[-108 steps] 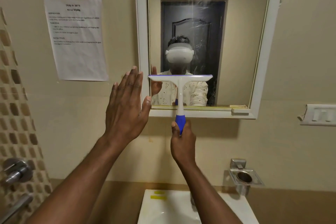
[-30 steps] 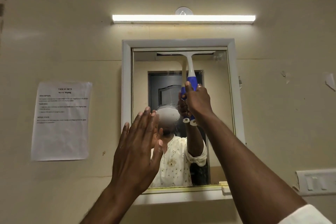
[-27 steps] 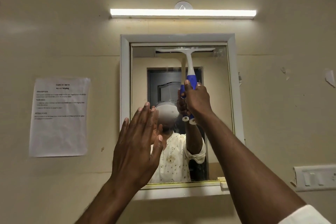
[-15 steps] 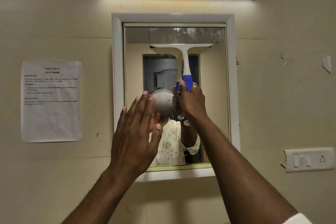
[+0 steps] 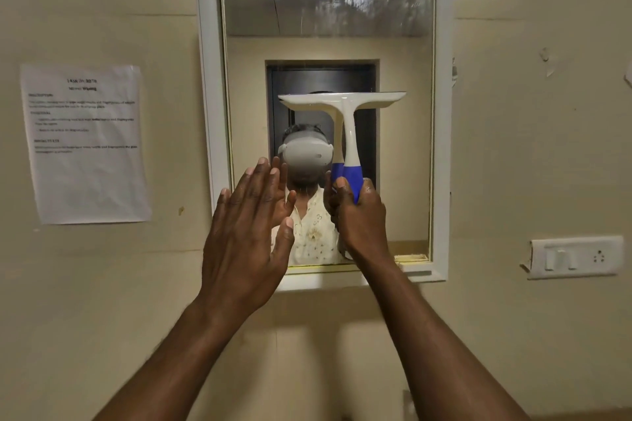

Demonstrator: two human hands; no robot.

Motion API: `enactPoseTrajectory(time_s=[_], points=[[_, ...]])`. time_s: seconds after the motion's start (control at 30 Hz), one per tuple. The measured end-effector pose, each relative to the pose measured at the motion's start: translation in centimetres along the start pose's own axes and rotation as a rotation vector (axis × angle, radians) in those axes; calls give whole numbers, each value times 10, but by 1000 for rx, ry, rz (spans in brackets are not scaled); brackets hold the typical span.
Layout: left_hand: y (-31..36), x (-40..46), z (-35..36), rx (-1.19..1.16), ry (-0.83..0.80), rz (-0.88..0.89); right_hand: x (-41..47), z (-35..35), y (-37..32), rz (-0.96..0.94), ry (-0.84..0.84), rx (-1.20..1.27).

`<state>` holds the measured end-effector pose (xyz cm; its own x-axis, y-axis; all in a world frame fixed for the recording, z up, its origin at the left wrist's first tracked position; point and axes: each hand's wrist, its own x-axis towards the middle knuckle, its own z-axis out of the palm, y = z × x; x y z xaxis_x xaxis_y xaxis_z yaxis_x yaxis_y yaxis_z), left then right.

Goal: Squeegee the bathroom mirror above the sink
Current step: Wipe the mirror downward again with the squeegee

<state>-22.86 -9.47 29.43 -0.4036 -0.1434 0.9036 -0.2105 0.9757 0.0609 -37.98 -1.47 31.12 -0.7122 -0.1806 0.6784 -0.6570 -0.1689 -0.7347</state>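
Observation:
The mirror (image 5: 403, 161) hangs on the wall in a white frame (image 5: 208, 79). My right hand (image 5: 359, 215) grips the blue handle of a white squeegee (image 5: 345, 106), whose blade lies level against the glass about halfway up, right of centre. Smears show on the top strip of the glass. My left hand (image 5: 248, 236) is raised flat with fingers together, in front of the mirror's lower left part; whether it touches the glass is unclear. The sink is out of view.
A printed paper sheet (image 5: 83, 143) is taped to the wall left of the mirror. A white switch and socket plate (image 5: 574, 258) sits on the wall at the lower right. A person's reflection fills the mirror's lower middle.
My right hand has drawn the squeegee down from the mirror's top edge to about mid-height. The view has tilted down and the light bar has left the frame. My left hand stays raised.

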Motion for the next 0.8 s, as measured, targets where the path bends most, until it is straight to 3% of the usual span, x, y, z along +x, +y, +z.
enactPoseTrajectory(time_s=[0.43, 0.8], points=[[-2, -22, 6, 3, -43, -43, -62, -7, 53, 65, -20, -68], [4, -31, 6, -15, -67, -61, -106, -15, 77, 134, -49, 19]])
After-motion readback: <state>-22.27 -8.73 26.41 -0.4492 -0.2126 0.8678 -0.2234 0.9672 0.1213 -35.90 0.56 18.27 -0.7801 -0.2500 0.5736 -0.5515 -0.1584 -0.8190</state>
